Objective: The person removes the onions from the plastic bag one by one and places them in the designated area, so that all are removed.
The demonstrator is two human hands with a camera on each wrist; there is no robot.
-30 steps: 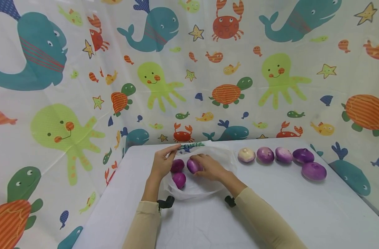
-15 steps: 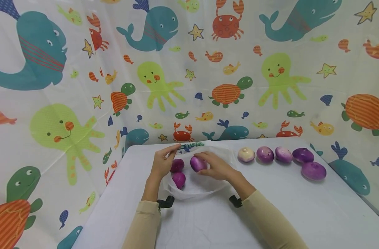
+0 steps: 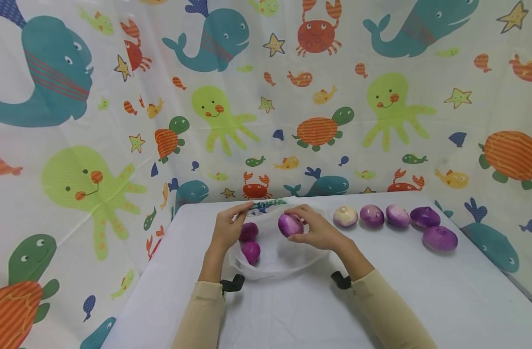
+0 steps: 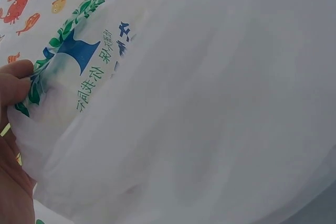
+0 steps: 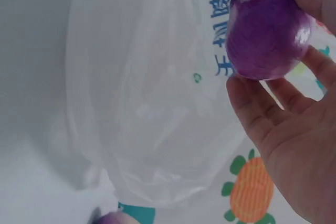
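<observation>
In the head view, my right hand [image 3: 314,229] holds a purple onion [image 3: 289,225] between thumb and fingers, over the white plastic bag [image 3: 276,264]. The right wrist view shows this onion [image 5: 268,32] up close, apart from the bag. At the bag's left side my left hand [image 3: 227,229] pinches its printed edge; thumb and fingertip on the bag film [image 4: 52,90] show in the left wrist view. Two darker purple onions, a farther one [image 3: 249,232] and a nearer one [image 3: 250,252], lie in the bag beside the left hand.
To the right of the bag, several onions stand in a bent row on the white table [image 3: 379,281], from a pale onion [image 3: 346,217] to a large purple onion [image 3: 440,239]. A sea-animal printed curtain [image 3: 270,126] hangs behind the table and along its left.
My right hand has lifted the onion and carried it to the right, away from the two onions in the bag. The left hand stays at the bag's edge.
</observation>
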